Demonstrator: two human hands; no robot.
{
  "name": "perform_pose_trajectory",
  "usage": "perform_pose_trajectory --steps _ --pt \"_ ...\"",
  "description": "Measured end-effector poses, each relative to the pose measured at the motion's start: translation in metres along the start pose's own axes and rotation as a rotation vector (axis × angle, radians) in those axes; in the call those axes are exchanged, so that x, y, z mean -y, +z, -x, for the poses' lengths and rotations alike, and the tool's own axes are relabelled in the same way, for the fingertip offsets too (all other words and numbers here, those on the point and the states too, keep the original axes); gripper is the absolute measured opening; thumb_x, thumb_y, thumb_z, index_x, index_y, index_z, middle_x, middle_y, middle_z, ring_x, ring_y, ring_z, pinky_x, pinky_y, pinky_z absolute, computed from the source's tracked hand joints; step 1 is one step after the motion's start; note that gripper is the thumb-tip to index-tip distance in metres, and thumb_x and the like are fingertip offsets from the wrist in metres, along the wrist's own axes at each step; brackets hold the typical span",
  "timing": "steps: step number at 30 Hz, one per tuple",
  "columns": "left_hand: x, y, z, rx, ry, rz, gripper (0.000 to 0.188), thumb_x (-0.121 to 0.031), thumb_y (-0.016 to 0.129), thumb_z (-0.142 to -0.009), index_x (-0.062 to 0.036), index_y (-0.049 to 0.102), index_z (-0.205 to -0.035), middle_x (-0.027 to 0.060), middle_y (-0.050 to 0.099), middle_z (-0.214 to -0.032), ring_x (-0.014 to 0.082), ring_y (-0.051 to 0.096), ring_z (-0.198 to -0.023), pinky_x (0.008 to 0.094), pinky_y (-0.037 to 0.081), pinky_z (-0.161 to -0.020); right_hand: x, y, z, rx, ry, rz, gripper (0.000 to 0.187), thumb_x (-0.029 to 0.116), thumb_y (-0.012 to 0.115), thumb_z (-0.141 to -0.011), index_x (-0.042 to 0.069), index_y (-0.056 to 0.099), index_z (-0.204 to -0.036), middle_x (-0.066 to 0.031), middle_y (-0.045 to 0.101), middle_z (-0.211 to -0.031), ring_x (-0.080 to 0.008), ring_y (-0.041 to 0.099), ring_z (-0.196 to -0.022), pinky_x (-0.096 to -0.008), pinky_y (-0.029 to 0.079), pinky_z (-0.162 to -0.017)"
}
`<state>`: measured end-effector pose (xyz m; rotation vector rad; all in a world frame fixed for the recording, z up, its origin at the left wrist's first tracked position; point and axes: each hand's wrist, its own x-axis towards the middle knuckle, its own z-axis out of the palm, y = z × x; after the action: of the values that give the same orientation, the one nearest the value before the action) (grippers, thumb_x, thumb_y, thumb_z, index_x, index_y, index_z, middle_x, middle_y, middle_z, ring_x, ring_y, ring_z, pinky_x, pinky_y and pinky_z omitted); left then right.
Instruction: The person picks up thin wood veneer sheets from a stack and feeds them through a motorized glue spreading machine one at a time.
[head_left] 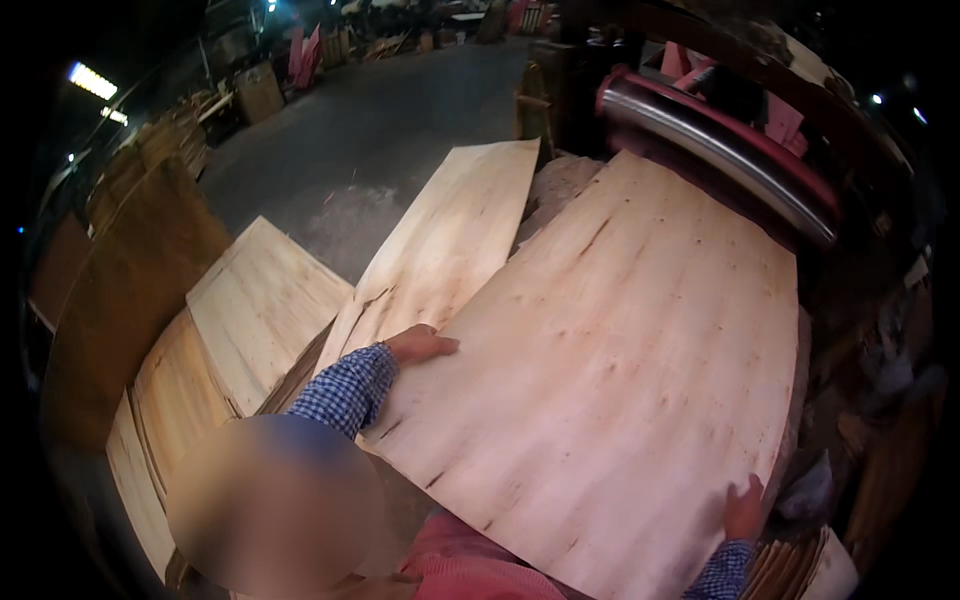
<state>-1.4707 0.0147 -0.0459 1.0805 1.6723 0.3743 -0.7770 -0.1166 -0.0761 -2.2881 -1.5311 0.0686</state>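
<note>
A large pale wood veneer sheet (600,370) spreads across the middle and right of the view, with grain streaks and small dark knots. At its left edge, my left hand (422,345) is closed on the sheet, the tip of the hand lying over the top face. My right hand (743,508) grips the right edge close to me, thumb and a finger showing. Both arms wear blue checked sleeves. The undersides of the hands are hidden, and a blurred round patch covers part of the left arm.
A machine with a shiny metal roller (710,150) and pink-red parts stands at the sheet's far end. More veneer sheets (445,230) lie at the left, beside a leaning brown board (130,300). Broken veneer pieces (790,570) are stacked at lower right. Dark floor (400,110) extends beyond.
</note>
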Motion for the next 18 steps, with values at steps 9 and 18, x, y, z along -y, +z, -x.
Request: perform_pose_trajectory --steps 9,18 --pt "0.078 0.003 0.006 0.515 0.326 0.892 0.074 -0.028 0.067 -0.092 0.0038 0.03 -0.148 0.0142 0.048 -0.142 0.02 0.05 -0.127 0.0351 0.041 -0.107 0.531 0.149 -0.004 0.272 -1.047 -0.375 0.035 0.018 0.068 -0.085 0.005 0.063 -0.117 -0.0187 0.064 -0.115 -0.0367 0.06 -0.108 -0.0416 0.048 -0.094" --pt "0.195 0.01 0.134 0.439 -0.37 1.165 0.054 -0.039 0.049 -0.101 -0.0034 0.045 -0.141 0.0138 0.049 -0.141 0.0235 0.047 -0.13 0.0406 0.038 -0.109 0.614 0.269 -0.046 0.549 -1.05 0.488 0.037 0.039 0.06 -0.085 0.009 0.065 -0.106 -0.0121 0.066 -0.11 -0.029 0.064 -0.097 -0.0468 0.045 -0.09"
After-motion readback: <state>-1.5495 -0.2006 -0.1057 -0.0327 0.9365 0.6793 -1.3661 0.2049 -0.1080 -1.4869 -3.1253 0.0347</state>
